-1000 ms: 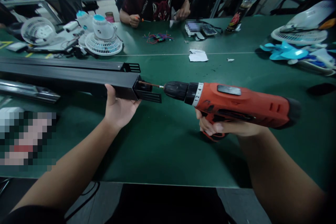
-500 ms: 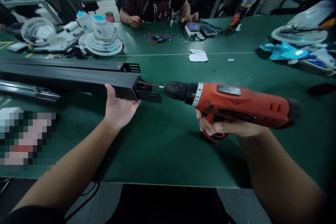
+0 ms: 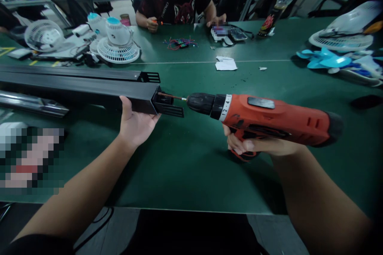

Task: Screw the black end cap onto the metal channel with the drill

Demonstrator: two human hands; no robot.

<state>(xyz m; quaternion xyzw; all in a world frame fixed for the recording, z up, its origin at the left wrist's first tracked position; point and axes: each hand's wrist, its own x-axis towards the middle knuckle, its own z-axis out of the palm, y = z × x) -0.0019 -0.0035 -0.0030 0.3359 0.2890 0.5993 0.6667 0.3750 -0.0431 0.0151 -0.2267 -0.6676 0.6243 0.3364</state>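
Note:
My left hand (image 3: 138,125) holds the end of a long black rectangular housing (image 3: 125,92), thumb against its near side and fingers underneath. In my right hand (image 3: 251,143) is an orange-red cordless drill (image 3: 278,117), gripped by its handle and lying level. A long thin bit (image 3: 175,96) runs from the black chuck (image 3: 200,102) into the open end of the housing; its tip is hidden inside. A slotted black bracket (image 3: 170,110) juts from that end. Behind lies a second black housing (image 3: 113,73) with a similar slotted bracket.
At the left lies a shiny metal tube (image 3: 32,103). White fans (image 3: 118,50) stand at the back left, blue fan blades (image 3: 326,59) at the right. Across the green table (image 3: 185,175) a person (image 3: 182,4) holds an orange-handled tool. Colourful wires (image 3: 181,43) and paper (image 3: 226,63) lie between us.
Both my hands, the drill and the housing look the same as before. Across the table, the person's orange-handled tool has shifted slightly.

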